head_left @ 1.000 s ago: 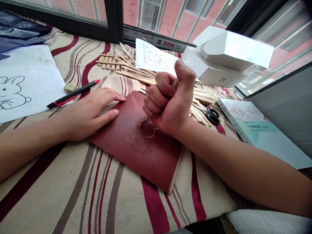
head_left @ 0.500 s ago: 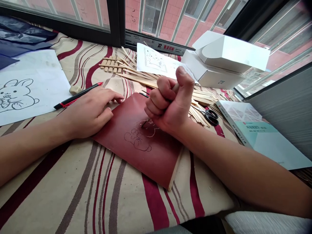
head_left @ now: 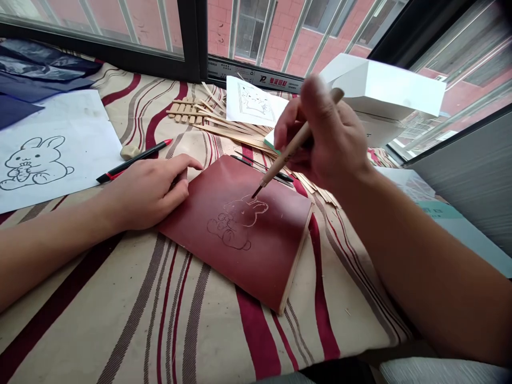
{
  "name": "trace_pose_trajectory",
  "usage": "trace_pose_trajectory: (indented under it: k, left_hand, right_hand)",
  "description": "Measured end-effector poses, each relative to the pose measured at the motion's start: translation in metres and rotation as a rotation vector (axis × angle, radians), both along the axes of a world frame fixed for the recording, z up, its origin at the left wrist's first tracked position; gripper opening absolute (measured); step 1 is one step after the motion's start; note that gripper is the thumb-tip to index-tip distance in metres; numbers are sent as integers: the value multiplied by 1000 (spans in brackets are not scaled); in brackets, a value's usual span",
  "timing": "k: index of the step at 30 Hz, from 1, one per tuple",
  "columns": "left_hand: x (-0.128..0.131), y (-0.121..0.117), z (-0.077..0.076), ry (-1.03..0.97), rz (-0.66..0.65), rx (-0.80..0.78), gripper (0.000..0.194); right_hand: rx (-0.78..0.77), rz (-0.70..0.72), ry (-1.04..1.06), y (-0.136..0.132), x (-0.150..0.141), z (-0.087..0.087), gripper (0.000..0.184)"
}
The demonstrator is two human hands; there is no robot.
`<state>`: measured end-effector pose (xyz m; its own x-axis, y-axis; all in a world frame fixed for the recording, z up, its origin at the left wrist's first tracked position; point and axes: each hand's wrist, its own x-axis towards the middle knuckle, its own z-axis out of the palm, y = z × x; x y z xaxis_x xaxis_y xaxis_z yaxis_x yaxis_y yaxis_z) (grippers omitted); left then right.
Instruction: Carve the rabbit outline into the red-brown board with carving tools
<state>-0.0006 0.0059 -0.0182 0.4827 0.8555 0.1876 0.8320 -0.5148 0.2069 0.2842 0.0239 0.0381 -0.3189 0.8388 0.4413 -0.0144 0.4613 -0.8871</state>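
Your right hand (head_left: 334, 137) has turned out of its upright fist, carrying the slim wooden-handled tool with a dark metal tip (head_left: 291, 150) from the face to the ears of the thin-lined rabbit outline (head_left: 236, 224). You grip the handle between thumb and fingers; whether the tip touches, I cannot tell. Beneath it, the flat reddish-brown panel (head_left: 272, 274) lies slanted on the cream cloth with maroon stripes (head_left: 218, 330). Pale, scratched-looking lines mark ears and head, so those seem largely done; body, feet and tail show only dark lines and look left over. Your left hand (head_left: 154, 184) rests, fingers loosely bent, at the panel's left corner, grasping nothing visible. Past the far edge lie slender black tools (head_left: 285, 176), then pale flat wooden strips (head_left: 240, 136). Leftward lies the white paper sheet with a black rabbit drawing (head_left: 86, 122).
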Motion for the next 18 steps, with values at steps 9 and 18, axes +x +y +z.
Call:
trace_pose_trajectory:
  k: [9, 18]
  left_hand:
    - [1, -2, 1, 51, 9, -17, 51]
    - [3, -1, -2, 48, 3, -25, 52]
  right_hand:
    - [-162, 535, -413, 20, 46, 18, 16]
    - [114, 518, -967, 19, 49, 27, 24]
